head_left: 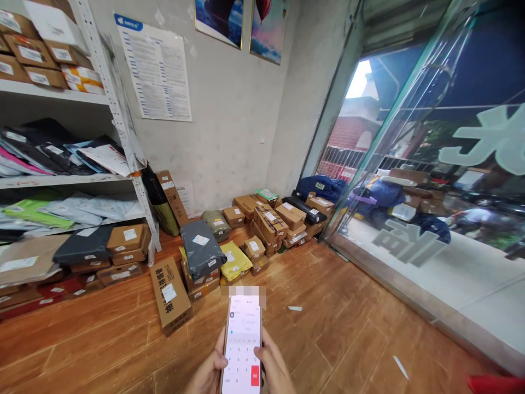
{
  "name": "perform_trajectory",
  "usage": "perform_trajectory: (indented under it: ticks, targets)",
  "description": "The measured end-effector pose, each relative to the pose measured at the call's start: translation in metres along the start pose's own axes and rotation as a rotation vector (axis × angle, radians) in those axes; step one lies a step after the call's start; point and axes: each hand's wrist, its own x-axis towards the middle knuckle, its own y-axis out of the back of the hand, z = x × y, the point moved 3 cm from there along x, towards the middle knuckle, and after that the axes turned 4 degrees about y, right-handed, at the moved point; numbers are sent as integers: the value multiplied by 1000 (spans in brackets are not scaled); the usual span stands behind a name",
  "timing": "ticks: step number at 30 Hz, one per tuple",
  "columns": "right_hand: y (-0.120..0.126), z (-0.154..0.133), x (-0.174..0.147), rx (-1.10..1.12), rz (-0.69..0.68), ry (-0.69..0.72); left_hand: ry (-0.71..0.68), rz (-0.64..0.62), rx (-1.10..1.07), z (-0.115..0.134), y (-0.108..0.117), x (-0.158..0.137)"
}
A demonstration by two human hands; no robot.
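Both hands clasp a smartphone (241, 343) low in front of the body, left hand (209, 373) and right hand (274, 368) gripping its long edges, thumbs beside the keypad. It looks thin, rigid, glassy-slick and breakable; side-edge hold suits it. Parcels (229, 241) lie beyond.

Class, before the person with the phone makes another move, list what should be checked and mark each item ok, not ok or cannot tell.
1. Phone held by both hands: ok, left hand and right hand grip its edges.
2. Screen lit, keypad showing: ok.
3. Typed digits readable: cannot tell.
4. Floor ahead free of parcels: ok, though paper scraps lie there.
5. Long box lying flat: ok.
6. Parcel labels legible: cannot tell.
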Motion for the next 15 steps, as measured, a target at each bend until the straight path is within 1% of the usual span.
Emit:
perform_trajectory:
  ticks: [2, 4, 7, 11, 15]
  targets:
    - [-1, -1, -2, 31, 29, -29, -1, -4, 4, -1, -2, 1]
    - [-2, -4, -2, 28, 13, -10, -11, 30, 23, -1, -2, 1]
    - [-3, -5, 0, -5, -72, 10, -18, 122, 48, 0, -2, 1]
    - [1, -5, 6, -97, -211, 44, 3, 157, 47, 0, -8, 3]
    - [1, -7, 6, -91, -356, 94, -31, 285, 99, 3, -17, 3]
